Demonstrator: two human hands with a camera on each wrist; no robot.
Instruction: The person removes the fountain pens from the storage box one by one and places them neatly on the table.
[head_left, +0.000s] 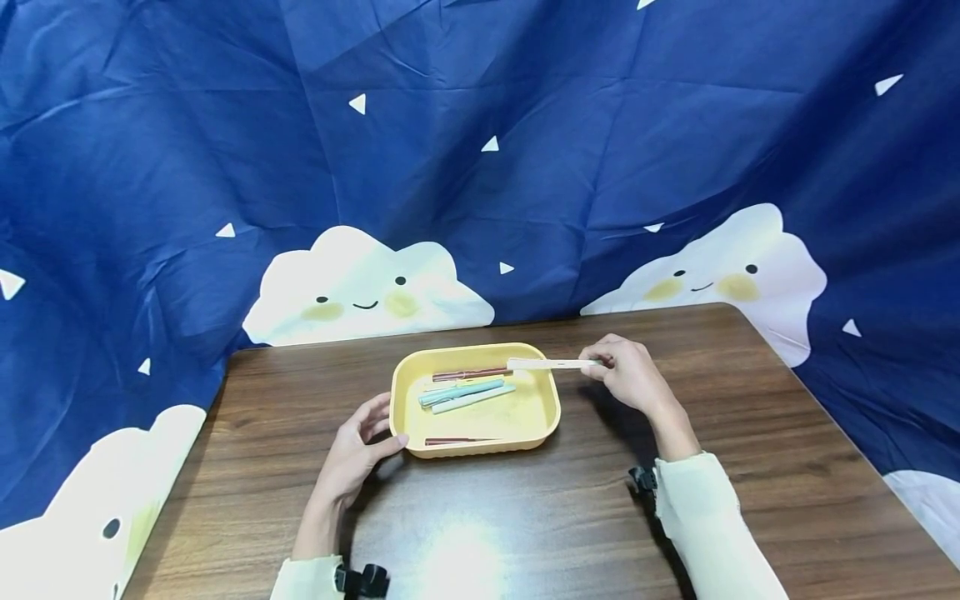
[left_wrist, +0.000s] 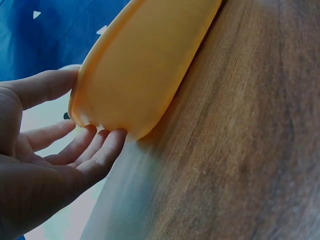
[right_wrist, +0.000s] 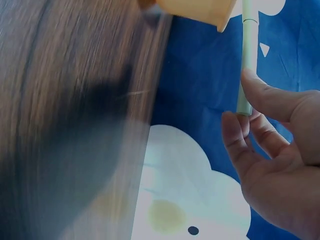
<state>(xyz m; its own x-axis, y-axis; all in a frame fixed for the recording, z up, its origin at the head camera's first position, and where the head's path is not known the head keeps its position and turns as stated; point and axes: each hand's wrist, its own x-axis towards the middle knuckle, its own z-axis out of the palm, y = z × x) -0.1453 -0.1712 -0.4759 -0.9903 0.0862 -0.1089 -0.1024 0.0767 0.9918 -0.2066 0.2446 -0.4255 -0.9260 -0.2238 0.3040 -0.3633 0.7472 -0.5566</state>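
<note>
A shallow yellow plastic tray (head_left: 536,425) with rounded corners sits on the table. At its left end my left hand (head_left: 365,443) grips it, the thumb at the rim and the fingertips against the outer wall (left_wrist: 135,75). My right hand (head_left: 626,371) pinches a pale green pen (right_wrist: 247,55) by one end. The pen lies nearly level, its far end above the tray's right side. Inside the tray are a blue pen (head_left: 461,392), a light green pen (head_left: 472,399), a dark red pen (head_left: 468,375) and, along the near wall, another dark red pen (head_left: 453,441).
The brown wooden table (head_left: 712,508) runs under both arms, with a bright glare patch near its front. Behind it hangs a blue cloth (head_left: 540,208) printed with white clouds and triangles. Each wrist wears a black camera mount.
</note>
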